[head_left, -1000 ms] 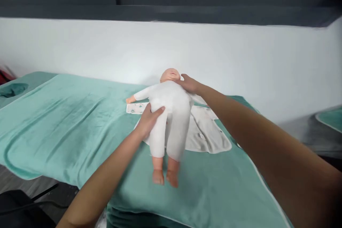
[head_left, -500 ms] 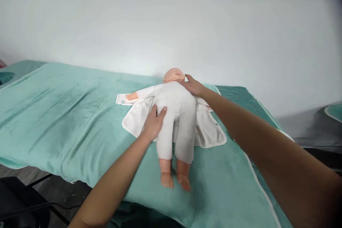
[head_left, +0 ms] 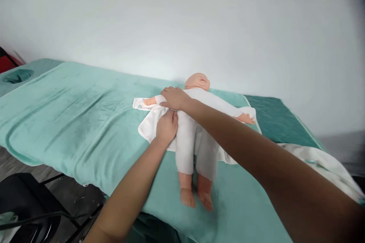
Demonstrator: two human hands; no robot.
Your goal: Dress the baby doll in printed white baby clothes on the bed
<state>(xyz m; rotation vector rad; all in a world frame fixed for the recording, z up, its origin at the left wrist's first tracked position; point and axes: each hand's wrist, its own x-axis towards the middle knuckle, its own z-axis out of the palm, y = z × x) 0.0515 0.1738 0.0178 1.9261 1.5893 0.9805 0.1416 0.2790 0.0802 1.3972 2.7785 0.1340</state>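
Note:
A baby doll in a white bodysuit lies face up on an opened white garment, its head toward the wall and bare feet toward me. My right hand reaches across the doll and rests on its upper arm and shoulder on the left side, fingers curled over it. My left hand is closed at the doll's side just below, fingers curled where the garment's edge meets the body; what it grips is hidden.
A teal towel covers the padded table, which runs along a white wall. A white cloth lies at the table's right end. A dark chair stands on the floor at lower left.
My right hand left the doll's neck and crossed over to its left-side shoulder. My left hand slid up from the hip toward the armpit. The view shifted slightly right.

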